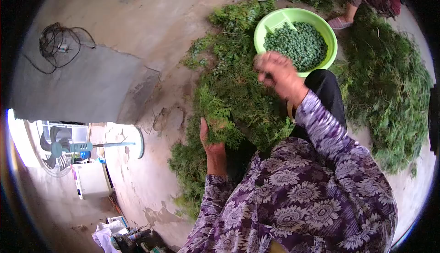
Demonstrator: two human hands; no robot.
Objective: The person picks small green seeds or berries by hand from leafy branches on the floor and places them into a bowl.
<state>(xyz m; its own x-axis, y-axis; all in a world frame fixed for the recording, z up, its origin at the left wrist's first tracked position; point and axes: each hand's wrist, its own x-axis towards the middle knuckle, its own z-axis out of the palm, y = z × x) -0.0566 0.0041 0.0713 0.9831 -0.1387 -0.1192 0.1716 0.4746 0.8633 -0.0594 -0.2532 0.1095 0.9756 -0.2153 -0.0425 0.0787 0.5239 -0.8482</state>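
My left hand point(213, 136) is wrapped round a leafy green sprig point(215, 113), its thumb pointing up beside the leaves. Blurred by motion, my right hand point(278, 73) is at the near-left rim of a light green basin point(333, 46); its fingers are curled, and what they hold, if anything, cannot be made out. Many small round green berries point(298, 46) fill much of the basin. Cut green branches point(247, 85), some with berries on them, lie on the floor below and left of the basin.
Another heap of branches point(385, 88) covers the floor at the right. Another person's foot point(341, 22) is beside the basin. A coiled black cable point(57, 46) lies at the upper left, with a standing fan point(57, 148) and a white box point(91, 179) lower left.
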